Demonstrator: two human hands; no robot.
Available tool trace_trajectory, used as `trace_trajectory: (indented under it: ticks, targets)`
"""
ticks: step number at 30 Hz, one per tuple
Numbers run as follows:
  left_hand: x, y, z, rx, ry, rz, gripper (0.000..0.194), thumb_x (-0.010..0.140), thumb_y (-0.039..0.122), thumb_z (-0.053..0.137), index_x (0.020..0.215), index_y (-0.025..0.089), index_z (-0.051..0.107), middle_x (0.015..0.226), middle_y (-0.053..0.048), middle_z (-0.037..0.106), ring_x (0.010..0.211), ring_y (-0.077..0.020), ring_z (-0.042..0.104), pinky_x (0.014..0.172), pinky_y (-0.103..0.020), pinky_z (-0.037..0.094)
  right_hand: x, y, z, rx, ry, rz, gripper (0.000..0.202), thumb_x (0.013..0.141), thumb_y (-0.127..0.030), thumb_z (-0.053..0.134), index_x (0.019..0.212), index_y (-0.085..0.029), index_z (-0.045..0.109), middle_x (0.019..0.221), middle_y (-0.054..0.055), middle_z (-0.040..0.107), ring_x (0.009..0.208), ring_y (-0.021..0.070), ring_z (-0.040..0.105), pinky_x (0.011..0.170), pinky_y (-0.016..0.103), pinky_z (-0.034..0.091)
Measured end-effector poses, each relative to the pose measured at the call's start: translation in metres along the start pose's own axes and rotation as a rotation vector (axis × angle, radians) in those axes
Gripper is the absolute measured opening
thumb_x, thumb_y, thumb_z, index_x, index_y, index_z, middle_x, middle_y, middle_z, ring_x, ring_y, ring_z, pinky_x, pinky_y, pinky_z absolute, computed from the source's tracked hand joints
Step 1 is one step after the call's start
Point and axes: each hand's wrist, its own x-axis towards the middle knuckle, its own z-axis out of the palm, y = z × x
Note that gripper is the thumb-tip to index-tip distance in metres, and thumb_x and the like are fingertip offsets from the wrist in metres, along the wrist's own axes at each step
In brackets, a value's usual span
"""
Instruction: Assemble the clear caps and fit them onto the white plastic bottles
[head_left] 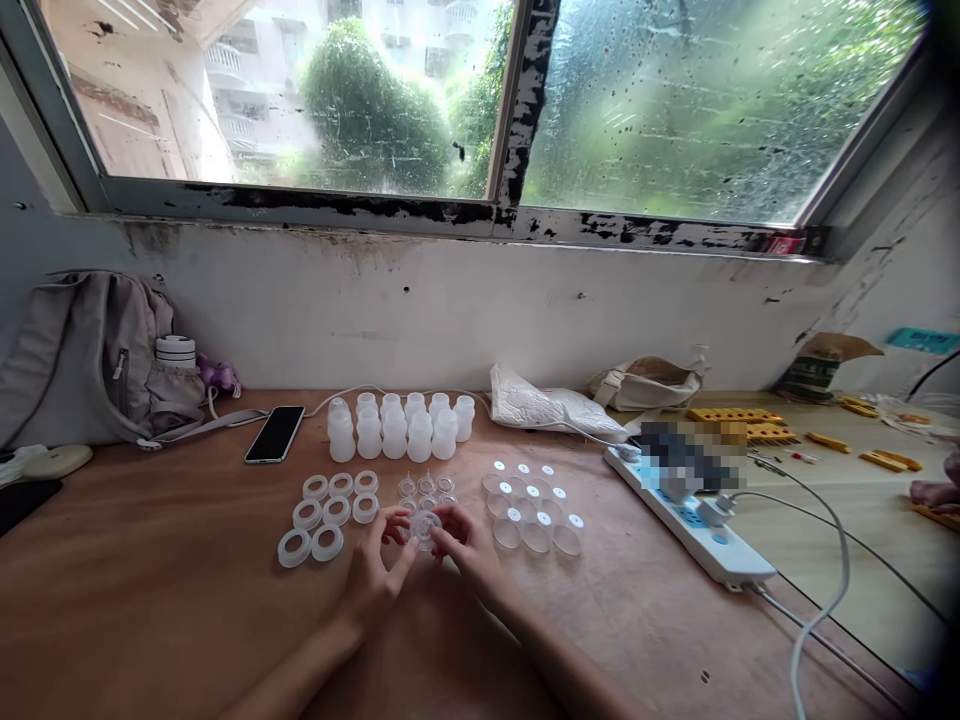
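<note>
Between the fingers of my left hand (pixel 379 563) and my right hand (pixel 471 552) is a round translucent ring-shaped piece (pixel 425 528). Both hands are closed on its edges, one from each side; its finer detail is too small to make out. Just behind it stand several small clear nipple-shaped pieces (pixel 426 485), partly hidden by the hands. To the left lie rows of white translucent screw rings (pixel 336 511). On the right are rows of clear round discs with white round tabs (pixel 535 538). Farther back, small frosted bottles (pixel 394 440) stand upright in rows.
A phone (pixel 275 435) and a grey backpack (pixel 82 360) are at the left. A white padded pouch (pixel 555 405) lies by the wall. The power strip (pixel 690 525) with cables is at the right. Another person's hand (pixel 936 492) shows at the far right, near yellow pieces (pixel 889 460).
</note>
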Motion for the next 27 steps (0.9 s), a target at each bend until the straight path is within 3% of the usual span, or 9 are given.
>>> trace_trajectory:
  ticks: [4,8,13,27]
  targets:
    - [-0.0009,0.0016,0.0018,-0.057,-0.072,-0.066,0.022,0.078,0.029,0.046,0.097,0.019,0.049,0.080,-0.003,0.062,0.071,-0.0158,0.059,0.064,-0.028,0.047,-0.0034,-0.0012,0.0024,-0.210,0.026,-0.085,0.020,0.074,-0.034,0.054,0.082,-0.017,0.053,0.070,0.000,0.056,0.053,0.0093,0.051,0.047,0.022,0.044]
    - [-0.0002,0.0003,0.0032,-0.051,-0.080,-0.080,0.019,0.078,0.025,0.044,0.096,0.020,0.048,0.082,-0.003,0.062,0.071,-0.0152,0.060,0.065,-0.027,0.048,-0.0074,-0.0031,0.0050,-0.375,0.037,-0.152,0.015,0.076,-0.029,0.051,0.086,-0.017,0.053,0.070,0.001,0.057,0.055,0.0098,0.052,0.050,0.022,0.044]
    - [0.0002,-0.0018,0.0034,0.011,-0.078,-0.078,0.019,0.077,0.022,0.045,0.095,0.021,0.048,0.081,-0.002,0.063,0.069,-0.0152,0.061,0.065,-0.027,0.048,-0.0097,-0.0031,0.0072,-0.408,-0.014,-0.187,0.015,0.078,-0.025,0.049,0.091,-0.018,0.051,0.073,0.001,0.059,0.062,0.0113,0.055,0.055,0.022,0.045]
    - [-0.0028,-0.0047,0.0073,0.216,-0.053,-0.059,0.018,0.075,0.019,0.044,0.092,0.022,0.049,0.067,0.001,0.057,0.061,-0.0142,0.056,0.058,-0.023,0.042,-0.0083,0.0037,0.0094,-0.453,0.008,-0.189,0.011,0.073,-0.016,0.048,0.083,-0.018,0.048,0.060,-0.005,0.048,0.051,0.0074,0.043,0.047,0.018,0.034]
